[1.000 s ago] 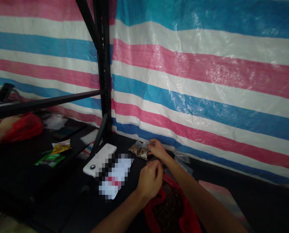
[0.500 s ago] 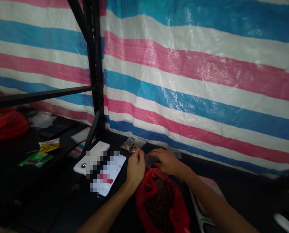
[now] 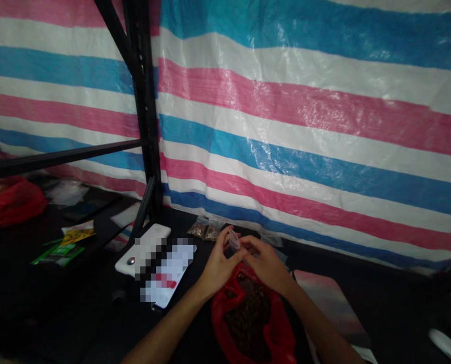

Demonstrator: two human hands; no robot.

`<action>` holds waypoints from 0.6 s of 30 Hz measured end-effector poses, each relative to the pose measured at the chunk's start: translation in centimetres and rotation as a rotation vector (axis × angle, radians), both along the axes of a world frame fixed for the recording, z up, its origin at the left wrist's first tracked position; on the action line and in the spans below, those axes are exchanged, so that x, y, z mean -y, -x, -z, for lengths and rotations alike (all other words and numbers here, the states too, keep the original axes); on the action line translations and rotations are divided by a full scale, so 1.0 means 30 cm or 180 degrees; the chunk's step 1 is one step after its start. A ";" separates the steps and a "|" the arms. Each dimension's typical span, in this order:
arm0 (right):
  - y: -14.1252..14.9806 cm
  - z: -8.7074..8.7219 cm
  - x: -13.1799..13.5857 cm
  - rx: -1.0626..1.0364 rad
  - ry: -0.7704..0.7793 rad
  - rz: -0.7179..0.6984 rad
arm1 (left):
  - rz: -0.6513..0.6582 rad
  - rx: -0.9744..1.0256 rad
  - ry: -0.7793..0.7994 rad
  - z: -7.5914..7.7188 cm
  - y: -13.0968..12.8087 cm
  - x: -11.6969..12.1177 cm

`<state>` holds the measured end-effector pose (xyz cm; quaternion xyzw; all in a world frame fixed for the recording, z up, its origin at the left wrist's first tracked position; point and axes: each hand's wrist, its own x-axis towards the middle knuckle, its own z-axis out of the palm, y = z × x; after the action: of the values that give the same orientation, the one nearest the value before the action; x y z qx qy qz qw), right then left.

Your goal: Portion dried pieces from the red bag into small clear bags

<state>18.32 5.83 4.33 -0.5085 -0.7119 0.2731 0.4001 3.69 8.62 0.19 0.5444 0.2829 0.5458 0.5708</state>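
My left hand (image 3: 220, 268) and my right hand (image 3: 265, 265) meet above the black tabletop (image 3: 107, 323), pinching a small clear plastic bag (image 3: 233, 241) between them. Below them lies an open red plastic bag (image 3: 220, 316) filled with dark brown granules (image 3: 248, 323). Small filled clear bags of brown material (image 3: 205, 230) lie against the tarp, just beyond my hands. A white phone (image 3: 149, 242) and a pixelated white card (image 3: 168, 273) lie to the left of my left hand.
A striped pink, white and blue tarp (image 3: 305, 141) hangs behind the table. A black metal shelf post (image 3: 144, 101) rises at left. Further left lie green and yellow packets (image 3: 60, 254) and another red bag (image 3: 15, 202). A pinkish board (image 3: 327, 303) lies at right.
My hands have moved closer together, and the small clear bag now stands higher between them, above the red bag. The view has barely shifted.
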 end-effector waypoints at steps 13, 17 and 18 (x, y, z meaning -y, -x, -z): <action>-0.066 0.000 0.215 0.1409 0.0155 -0.0508 | -0.0468 -0.1479 -0.0545 -0.032 0.063 0.022; -0.077 0.012 0.197 0.1717 0.0121 -0.0292 | -0.0428 -0.2116 -0.0712 -0.081 0.076 0.021; -0.079 0.017 0.193 0.1789 0.0107 -0.0228 | -0.0384 -0.2306 -0.0759 -0.106 0.085 0.030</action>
<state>20.68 0.05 3.82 -0.5453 -0.8078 0.1473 0.1687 1.14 7.72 3.37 0.7469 0.4322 0.3798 0.3333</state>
